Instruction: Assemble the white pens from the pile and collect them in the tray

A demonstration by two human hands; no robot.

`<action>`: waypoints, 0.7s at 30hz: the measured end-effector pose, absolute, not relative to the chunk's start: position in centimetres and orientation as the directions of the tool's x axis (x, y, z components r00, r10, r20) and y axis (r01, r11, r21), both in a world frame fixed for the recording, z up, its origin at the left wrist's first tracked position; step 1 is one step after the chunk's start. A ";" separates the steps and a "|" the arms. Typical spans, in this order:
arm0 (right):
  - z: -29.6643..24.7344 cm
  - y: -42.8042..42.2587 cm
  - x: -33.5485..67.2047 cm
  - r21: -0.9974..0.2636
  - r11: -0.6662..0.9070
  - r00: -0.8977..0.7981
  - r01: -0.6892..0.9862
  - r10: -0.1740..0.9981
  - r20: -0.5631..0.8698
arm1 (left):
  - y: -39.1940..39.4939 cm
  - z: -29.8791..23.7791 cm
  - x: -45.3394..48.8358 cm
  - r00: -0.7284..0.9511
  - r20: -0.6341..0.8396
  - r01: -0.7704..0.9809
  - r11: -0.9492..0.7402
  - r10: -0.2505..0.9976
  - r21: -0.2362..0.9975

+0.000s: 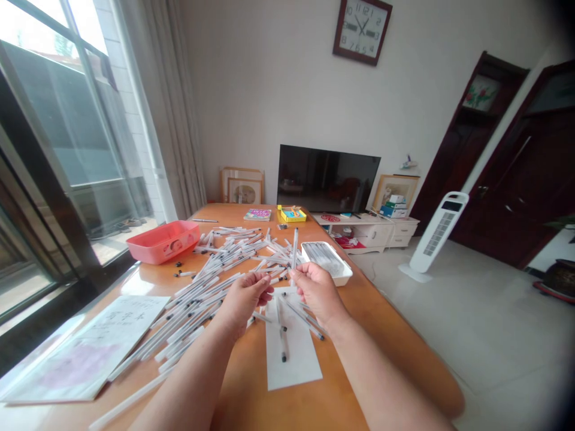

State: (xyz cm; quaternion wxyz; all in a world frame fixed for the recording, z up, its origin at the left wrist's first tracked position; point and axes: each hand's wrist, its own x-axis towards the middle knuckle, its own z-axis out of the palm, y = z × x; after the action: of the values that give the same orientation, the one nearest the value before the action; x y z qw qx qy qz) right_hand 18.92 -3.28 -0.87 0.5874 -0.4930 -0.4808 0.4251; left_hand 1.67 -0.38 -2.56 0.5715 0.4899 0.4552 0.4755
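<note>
My right hand (pixel 318 292) pinches a slim, clear-barrelled pen (pixel 295 250) and keeps it upright, its dark end on top. My left hand (pixel 246 299) is just to the left, fingers curled with the thumb against them; whatever may be between them is too small to make out. Under both hands lies a white sheet of paper (pixel 291 371), with a few pens (pixel 283 344) on it. A large spread of loose pens and barrels (pixel 197 305) with black ends covers the table to the left and beyond my hands.
A white tray (pixel 345 279) full of pens stands beyond my right hand. A red plastic basket (pixel 157 246), small black caps (pixel 178 264) and a notebook (pixel 90 353) are on the left. A yellow box (pixel 293 216) and a booklet (pixel 257 214) sit at the wooden table's (pixel 242 389) far end.
</note>
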 end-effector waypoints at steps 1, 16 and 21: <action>-0.7 -3.3 19.1 -0.986 0.166 0.192 0.002 0.968 0.163 | -0.3 -2.6 1.6 0.130 -0.050 -0.094 0.062 0.990 0.994; -1.4 3.7 31.5 -0.750 -0.101 0.455 0.654 0.845 0.283 | -0.1 -2.6 1.3 0.104 -0.010 -0.076 0.018 0.994 0.997; -2.5 6.2 33.5 -0.651 -0.190 0.442 0.735 0.862 0.247 | 0.1 -2.6 1.3 0.097 -0.018 -0.084 0.026 0.995 0.996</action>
State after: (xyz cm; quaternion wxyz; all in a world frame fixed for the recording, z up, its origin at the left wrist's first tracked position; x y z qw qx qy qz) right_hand 33.47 6.19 -2.50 0.3655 -0.7665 -0.5208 0.0869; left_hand 1.29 0.08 -2.58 0.5496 0.4962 0.4591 0.4909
